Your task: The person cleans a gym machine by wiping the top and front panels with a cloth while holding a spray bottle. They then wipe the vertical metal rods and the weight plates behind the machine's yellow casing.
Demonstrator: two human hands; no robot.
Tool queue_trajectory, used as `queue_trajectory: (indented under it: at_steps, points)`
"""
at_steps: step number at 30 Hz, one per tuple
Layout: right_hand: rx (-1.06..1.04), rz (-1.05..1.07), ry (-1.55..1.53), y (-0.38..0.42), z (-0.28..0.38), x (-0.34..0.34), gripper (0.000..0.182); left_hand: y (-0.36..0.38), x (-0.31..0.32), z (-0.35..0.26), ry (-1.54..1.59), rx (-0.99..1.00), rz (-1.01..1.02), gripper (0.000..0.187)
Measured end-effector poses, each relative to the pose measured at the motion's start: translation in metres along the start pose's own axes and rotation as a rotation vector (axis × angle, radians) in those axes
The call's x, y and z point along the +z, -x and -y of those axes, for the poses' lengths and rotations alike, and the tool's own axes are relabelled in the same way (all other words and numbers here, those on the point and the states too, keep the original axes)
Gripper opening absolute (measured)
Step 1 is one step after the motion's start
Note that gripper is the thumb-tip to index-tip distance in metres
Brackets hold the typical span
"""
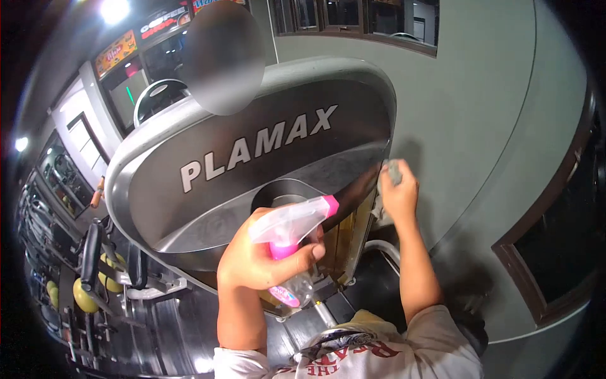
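My left hand [246, 256] is wrapped round a clear spray bottle [287, 230] with a pink nozzle tip and a pink collar. The bottle is held in front of a grey machine panel [252, 136] lettered PLAMAX. At the panel's right edge, my right hand [401, 192] is closed on a crumpled greyish cloth [394, 172]. Part of the cloth hangs below the fingers, by the panel's side. A round recess [281, 192] in the panel is partly covered by the bottle and my left hand.
A pale green wall [480, 114] rises close on the right, with a dark framed window [555, 240]. Gym equipment and a yellow ball [85, 295] stand at the left on a dark floor [170, 335]. Another person [224, 57], blurred, is behind the panel.
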State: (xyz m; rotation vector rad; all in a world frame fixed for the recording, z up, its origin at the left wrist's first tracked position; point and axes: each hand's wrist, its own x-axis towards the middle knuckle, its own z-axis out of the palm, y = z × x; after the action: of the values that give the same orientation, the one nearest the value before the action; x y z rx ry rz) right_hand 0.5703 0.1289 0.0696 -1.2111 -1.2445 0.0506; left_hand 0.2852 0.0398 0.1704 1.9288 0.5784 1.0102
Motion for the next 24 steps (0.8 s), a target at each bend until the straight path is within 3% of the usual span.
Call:
queue_trajectory:
  at_steps: [4, 6, 9, 12, 14, 16, 17, 18, 20, 21, 22, 24]
  points:
    - [-0.023, 0.025, -0.065, -0.014, -0.014, -0.001, 0.011, -0.022, 0.018, -0.003, -0.158, 0.209, 0.018, 0.02]
    - [-0.173, 0.073, -0.202, 0.0, -0.005, -0.004, 0.012, -0.037, 0.031, -0.002, -0.163, 0.18, -0.001, 0.021]
    - [-0.306, 0.117, -0.087, -0.001, -0.014, -0.012, 0.014, -0.059, 0.05, 0.006, -0.232, 0.159, -0.023, 0.022]
    - [-0.162, 0.146, -0.14, -0.032, -0.06, -0.013, 0.013, -0.072, 0.06, 0.015, -0.322, 0.131, -0.091, 0.023]
    - [0.065, 0.21, -0.194, -0.049, -0.093, -0.008, 0.013, -0.074, 0.063, 0.018, -0.33, 0.116, -0.147, 0.023]
    - [0.029, 0.206, -0.268, -0.04, -0.082, -0.006, 0.014, -0.075, 0.063, 0.02, -0.292, 0.062, -0.179, 0.024]
    - [-0.067, 0.158, -0.277, -0.033, -0.07, -0.005, 0.015, -0.076, 0.066, 0.02, -0.231, 0.051, -0.213, 0.025]
    - [-0.113, 0.247, -0.263, -0.028, -0.054, -0.014, 0.015, -0.079, 0.064, 0.019, -0.232, 0.065, -0.209, 0.025]
    - [-0.437, 0.172, -0.264, -0.025, -0.051, -0.008, 0.016, -0.083, 0.064, 0.019, -0.229, 0.084, -0.196, 0.025]
    - [-0.467, 0.219, -0.278, -0.035, -0.055, -0.011, 0.017, -0.085, 0.07, 0.016, -0.202, 0.046, -0.257, 0.024]
    - [-0.459, 0.194, -0.237, -0.045, -0.066, -0.009, 0.015, -0.086, 0.07, 0.017, -0.219, 0.046, -0.251, 0.024]
    - [-0.17, 0.128, -0.291, -0.069, -0.083, 0.0, 0.013, -0.087, 0.07, 0.019, -0.25, 0.053, -0.242, 0.023]
